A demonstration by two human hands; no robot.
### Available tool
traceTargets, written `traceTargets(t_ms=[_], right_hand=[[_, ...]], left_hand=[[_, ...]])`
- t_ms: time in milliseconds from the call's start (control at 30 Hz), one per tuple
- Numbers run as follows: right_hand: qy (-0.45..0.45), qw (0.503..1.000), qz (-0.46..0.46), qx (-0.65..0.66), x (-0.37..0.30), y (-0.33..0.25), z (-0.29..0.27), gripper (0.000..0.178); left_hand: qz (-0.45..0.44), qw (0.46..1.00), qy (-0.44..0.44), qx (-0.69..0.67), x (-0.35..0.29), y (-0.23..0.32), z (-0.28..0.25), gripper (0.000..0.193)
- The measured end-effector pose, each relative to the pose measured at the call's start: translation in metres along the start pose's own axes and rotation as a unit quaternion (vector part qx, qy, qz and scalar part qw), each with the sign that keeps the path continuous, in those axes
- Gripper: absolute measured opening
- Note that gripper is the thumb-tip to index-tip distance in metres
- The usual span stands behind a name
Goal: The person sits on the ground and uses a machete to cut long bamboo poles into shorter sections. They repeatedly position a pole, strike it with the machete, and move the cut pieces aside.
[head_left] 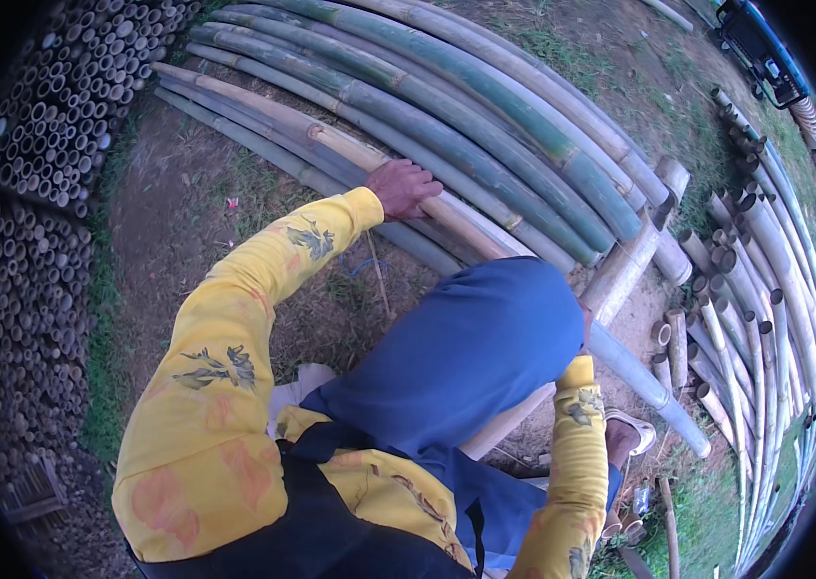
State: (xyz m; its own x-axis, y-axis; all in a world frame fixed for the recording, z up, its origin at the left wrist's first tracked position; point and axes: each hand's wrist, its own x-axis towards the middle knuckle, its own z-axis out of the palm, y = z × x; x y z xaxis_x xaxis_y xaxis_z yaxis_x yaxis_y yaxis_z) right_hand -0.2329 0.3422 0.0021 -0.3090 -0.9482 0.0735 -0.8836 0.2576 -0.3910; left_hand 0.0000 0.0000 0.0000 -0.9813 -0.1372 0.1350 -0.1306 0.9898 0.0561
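Observation:
My left hand (pixel 406 189) is closed over a tan bamboo pole (pixel 331 137), fingers wrapped round its upper side. The pole slants from the far left down to my raised knee, where it passes out of sight. Only a sliver of my right hand (pixel 586 328) shows, at the right side of the knee; its fingers are hidden. Beside that hand, a grey-green bamboo pole (pixel 654 388) sticks out past the knee to the lower right. Whether the right hand touches it, I cannot tell. Several long green bamboo poles (pixel 485 121) lie just beyond my left hand.
A thick log (pixel 620 275) lies crosswise under the pole ends. Cut bamboo is stacked at the left (pixel 51 145), ends outward. Another heap of bamboo poles (pixel 779 280) lies at the right. A blue machine (pixel 765 48) stands far right. My sandalled foot (pixel 632 434) rests on the ground.

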Motion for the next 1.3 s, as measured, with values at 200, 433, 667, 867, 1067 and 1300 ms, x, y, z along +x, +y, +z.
traceTargets(t_ms=[200, 433, 667, 867, 1067, 1300], right_hand=[[0.018, 0.999, -0.015, 0.026, -0.008, -0.001, -0.032, 0.044], [0.007, 0.997, 0.036, 0.062, 0.007, 0.007, 0.016, 0.042], [-0.009, 0.999, 0.011, 0.035, 0.014, -0.024, -0.021, 0.045], [0.003, 0.999, 0.008, 0.048, 0.019, -0.027, -0.042, 0.046], [0.012, 1.000, 0.019, 0.015, 0.025, -0.016, -0.024, 0.041], [0.001, 0.995, 0.098, 0.020, 0.024, -0.006, 0.000, 0.037]], left_hand=[[0.019, 0.999, 0.029, -0.021, 0.011, 0.014, 0.007, 0.044], [-0.006, 1.000, 0.023, 0.002, 0.002, -0.016, -0.009, 0.046], [0.000, 1.000, 0.030, -0.004, -0.006, -0.017, -0.007, 0.043], [-0.003, 1.000, 0.019, -0.010, 0.012, -0.015, -0.002, 0.048], [-0.007, 0.994, -0.072, -0.080, 0.023, 0.000, -0.022, 0.062], [0.067, 0.973, -0.183, -0.126, 0.078, 0.030, 0.033, 0.054]])
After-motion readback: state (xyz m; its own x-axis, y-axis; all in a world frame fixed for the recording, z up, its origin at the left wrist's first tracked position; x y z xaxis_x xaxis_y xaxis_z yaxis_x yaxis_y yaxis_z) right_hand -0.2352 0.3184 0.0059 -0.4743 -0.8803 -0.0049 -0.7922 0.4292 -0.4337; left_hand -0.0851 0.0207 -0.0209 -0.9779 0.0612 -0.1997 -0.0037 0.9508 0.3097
